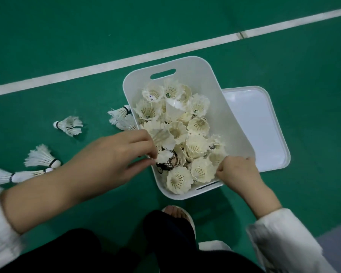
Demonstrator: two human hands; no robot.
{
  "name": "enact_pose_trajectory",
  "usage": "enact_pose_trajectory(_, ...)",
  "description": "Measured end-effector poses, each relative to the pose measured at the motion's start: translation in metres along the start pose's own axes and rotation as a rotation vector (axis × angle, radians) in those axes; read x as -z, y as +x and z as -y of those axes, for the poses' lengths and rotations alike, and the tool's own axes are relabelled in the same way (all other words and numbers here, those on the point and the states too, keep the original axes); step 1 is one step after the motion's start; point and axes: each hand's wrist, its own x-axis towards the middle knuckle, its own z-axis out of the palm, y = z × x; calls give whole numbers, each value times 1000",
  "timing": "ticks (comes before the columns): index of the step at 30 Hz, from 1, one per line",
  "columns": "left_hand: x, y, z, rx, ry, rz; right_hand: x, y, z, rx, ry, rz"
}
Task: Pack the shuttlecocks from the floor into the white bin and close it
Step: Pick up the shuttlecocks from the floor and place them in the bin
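- Green court floor (pixel 67 46), crossed by a white line (pixel 165 52) beyond the work area.
- White bin (pixel 205 75), open and standing on the floor in front of the person, with a handle slot in its far wall.
- Lid (pixel 264 125), white, lying flat on the floor, partly tucked under the bin's right side.
- Left hand (pixel 114 154), reaching over the bin's near left rim, thumb and fingertips drawn together, pinching the held shuttlecock (pixel 162 137) by its feathers just above the pile.
- Right hand (pixel 236 170), fingers curled over the bin's near right rim, gripping it.
- Packed shuttlecocks (pixel 197 146), cream-coloured, heaped in the bin, most with open skirts facing up.
- Loose shuttlecocks on the floor to the left: a pair (pixel 120 117) touching the bin's left wall, a single one (pixel 69 126) farther out, and a cluster (pixel 42 156) near the left forearm.
- White sandal (pixel 191 221) on the person's foot, just below the bin.
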Motion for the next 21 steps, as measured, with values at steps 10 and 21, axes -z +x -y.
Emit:
enact_pose_trajectory(10, 3, 11, -3, -23, -85, -57, 55, -57, 35, 723, 692, -428)
enact_pose_trajectory(21, 22, 3, 3, 62, -8, -92, 53, -25, 12, 278, 586, -624)
